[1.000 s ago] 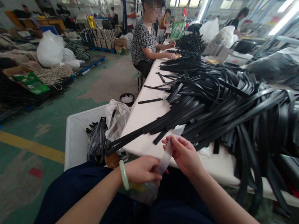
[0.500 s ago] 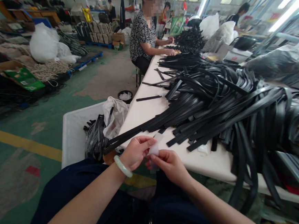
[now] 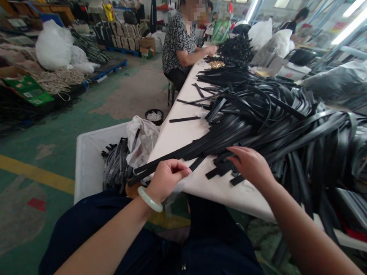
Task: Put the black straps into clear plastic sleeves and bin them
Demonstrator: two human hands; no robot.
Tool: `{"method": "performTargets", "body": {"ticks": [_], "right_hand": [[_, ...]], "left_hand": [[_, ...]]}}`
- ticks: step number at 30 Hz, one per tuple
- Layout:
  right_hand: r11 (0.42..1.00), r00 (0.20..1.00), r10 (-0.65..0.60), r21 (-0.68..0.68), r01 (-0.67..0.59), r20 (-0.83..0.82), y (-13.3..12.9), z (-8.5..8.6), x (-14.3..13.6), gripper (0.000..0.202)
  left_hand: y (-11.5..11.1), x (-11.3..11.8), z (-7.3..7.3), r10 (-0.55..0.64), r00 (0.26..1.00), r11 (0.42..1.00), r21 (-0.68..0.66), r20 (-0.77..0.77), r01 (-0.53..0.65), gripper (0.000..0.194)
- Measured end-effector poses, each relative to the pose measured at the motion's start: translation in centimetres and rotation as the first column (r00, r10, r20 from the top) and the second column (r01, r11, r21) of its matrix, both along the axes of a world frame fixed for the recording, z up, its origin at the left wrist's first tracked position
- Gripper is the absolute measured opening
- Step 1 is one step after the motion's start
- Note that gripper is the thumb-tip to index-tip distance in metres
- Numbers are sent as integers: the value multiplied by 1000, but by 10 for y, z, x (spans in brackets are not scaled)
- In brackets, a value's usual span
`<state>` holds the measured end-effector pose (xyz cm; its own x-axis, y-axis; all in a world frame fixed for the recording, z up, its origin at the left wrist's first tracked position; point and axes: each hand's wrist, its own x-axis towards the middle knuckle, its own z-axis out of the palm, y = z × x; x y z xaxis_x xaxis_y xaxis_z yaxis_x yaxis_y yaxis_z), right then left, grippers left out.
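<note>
My left hand (image 3: 166,179), with a pale green bangle (image 3: 150,199) at the wrist, is closed in a pinch near the table's front edge. A thin translucent piece of plastic (image 3: 175,192) hangs below its fingers, blurred and partly hidden by the hand. Over the ends of the black straps (image 3: 217,168) reaches my right hand (image 3: 251,164), its fingers stretched and thumb apart. Whether its fingertips touch a strap I cannot tell. The flat straps lie in a large heap across the white table (image 3: 183,131), some ends pointing toward me.
A white bin (image 3: 90,161) with dark straps and a pale bag (image 3: 143,136) stands left of the table. Behind it is a small black bowl (image 3: 154,116). A co-worker (image 3: 179,44) sits farther along the table. A metal frame-like object (image 3: 362,212) lies at right.
My right hand has let go of the translucent plastic and moved right, over the strap ends. My left hand has stayed nearly in place. The co-worker's hands have drawn together.
</note>
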<state>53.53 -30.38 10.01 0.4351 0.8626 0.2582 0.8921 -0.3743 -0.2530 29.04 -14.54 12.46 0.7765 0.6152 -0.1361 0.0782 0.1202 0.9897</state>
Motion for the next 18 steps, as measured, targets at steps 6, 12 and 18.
{"method": "performTargets", "body": {"ticks": [6, 12, 18], "right_hand": [[984, 973, 125, -146, -98, 192, -10, -15, 73, 17], [986, 993, 105, 127, -111, 60, -15, 23, 15, 23], [912, 911, 391, 82, -403, 133, -1, 66, -78, 24]], "left_hand": [[2, -6, 10, -22, 998, 930, 365, -53, 39, 11], [2, -11, 13, -11, 997, 817, 574, -77, 53, 17], [3, -11, 18, 10, 995, 753, 656, -102, 60, 15]]}}
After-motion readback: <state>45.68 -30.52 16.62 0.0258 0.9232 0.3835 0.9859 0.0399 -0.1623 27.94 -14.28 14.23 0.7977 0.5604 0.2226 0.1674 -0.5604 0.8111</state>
